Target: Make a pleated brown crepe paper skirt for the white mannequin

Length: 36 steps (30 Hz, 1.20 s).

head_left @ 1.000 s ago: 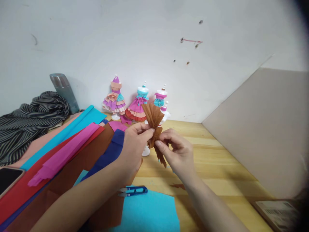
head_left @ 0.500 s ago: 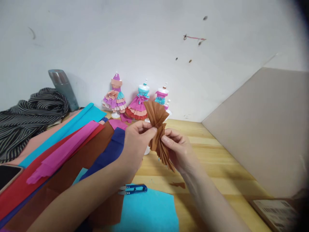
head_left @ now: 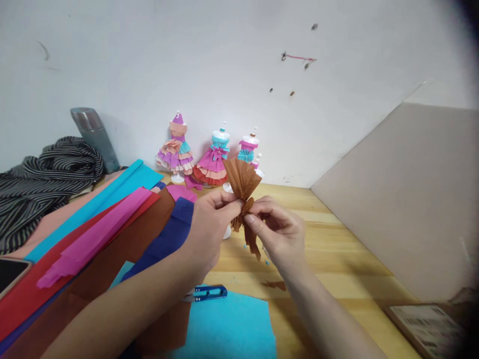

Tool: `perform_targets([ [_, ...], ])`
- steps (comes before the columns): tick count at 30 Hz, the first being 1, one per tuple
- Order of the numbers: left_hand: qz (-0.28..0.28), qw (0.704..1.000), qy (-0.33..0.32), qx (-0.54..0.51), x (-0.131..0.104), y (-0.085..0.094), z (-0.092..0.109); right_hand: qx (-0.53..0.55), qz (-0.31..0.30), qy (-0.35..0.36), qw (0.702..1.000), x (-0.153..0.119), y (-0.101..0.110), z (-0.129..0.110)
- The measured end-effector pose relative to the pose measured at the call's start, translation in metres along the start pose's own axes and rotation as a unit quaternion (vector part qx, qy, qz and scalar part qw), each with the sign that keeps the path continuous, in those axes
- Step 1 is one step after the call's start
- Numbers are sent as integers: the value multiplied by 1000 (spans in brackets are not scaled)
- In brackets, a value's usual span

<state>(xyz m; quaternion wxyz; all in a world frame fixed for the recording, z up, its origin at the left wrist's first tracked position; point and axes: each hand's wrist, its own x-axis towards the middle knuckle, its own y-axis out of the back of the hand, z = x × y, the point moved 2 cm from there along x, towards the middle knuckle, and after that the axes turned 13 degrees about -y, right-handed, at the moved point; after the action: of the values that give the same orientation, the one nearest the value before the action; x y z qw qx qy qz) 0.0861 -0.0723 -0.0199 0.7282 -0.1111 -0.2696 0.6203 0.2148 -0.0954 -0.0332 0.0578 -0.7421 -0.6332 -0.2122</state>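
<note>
A pleated piece of brown paper [head_left: 242, 177] is held up over the wooden table, fanned out at its top and hanging in folds below. My left hand [head_left: 211, 227] pinches its gathered middle from the left. From the right, my right hand [head_left: 279, 229] grips the folds just below that middle with thumb and fingers. Behind the paper stand small dress forms in paper dresses: one in purple and peach [head_left: 175, 149], one in turquoise, magenta and red [head_left: 212, 162], and one with a turquoise rosette [head_left: 246, 155], partly hidden by the brown paper.
Blue thread snips [head_left: 210, 293] lie on a turquoise sheet [head_left: 232, 326]. Coloured paper, a striped cloth [head_left: 56, 172], a bottle [head_left: 98, 139] and a phone [head_left: 13, 273] fill the left. A box [head_left: 424, 329] sits at the lower right, by a slanted panel [head_left: 407, 199].
My right hand has shifted its grip closer to the gathered middle. The lower part of the brown paper is now bunched narrower. The view has moved slightly.
</note>
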Motion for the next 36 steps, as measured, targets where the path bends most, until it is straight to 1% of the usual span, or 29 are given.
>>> perform_targets([
  [4,-23,998,44,-35,-2,0,1,-71,9,63,995,-3,0,-9],
  [6,-26,998,52,-39,-2,-1,1,-81,18,75,994,-3,0,-11],
  [11,-16,999,25,-26,-1,-1,0,7,16,1,1000,-2,0,-6],
  [15,-4,1000,14,-24,-1,-1,0,64,29,-37,997,2,2,1],
  [18,0,1000,14,-26,-2,-1,1,132,37,-97,986,3,2,6],
  [21,6,1000,16,-25,-1,-1,1,178,13,-159,971,3,0,8],
  [23,9,1000,16,-19,-1,-1,1,194,1,-180,964,3,-3,8],
  [27,11,1000,12,-1,-1,0,-1,204,7,-175,963,1,-5,8],
  [32,15,1000,-9,3,-1,-1,-1,177,14,-157,972,0,-4,10],
  [36,18,1000,-11,10,0,0,-3,163,24,-139,976,1,-5,9],
])
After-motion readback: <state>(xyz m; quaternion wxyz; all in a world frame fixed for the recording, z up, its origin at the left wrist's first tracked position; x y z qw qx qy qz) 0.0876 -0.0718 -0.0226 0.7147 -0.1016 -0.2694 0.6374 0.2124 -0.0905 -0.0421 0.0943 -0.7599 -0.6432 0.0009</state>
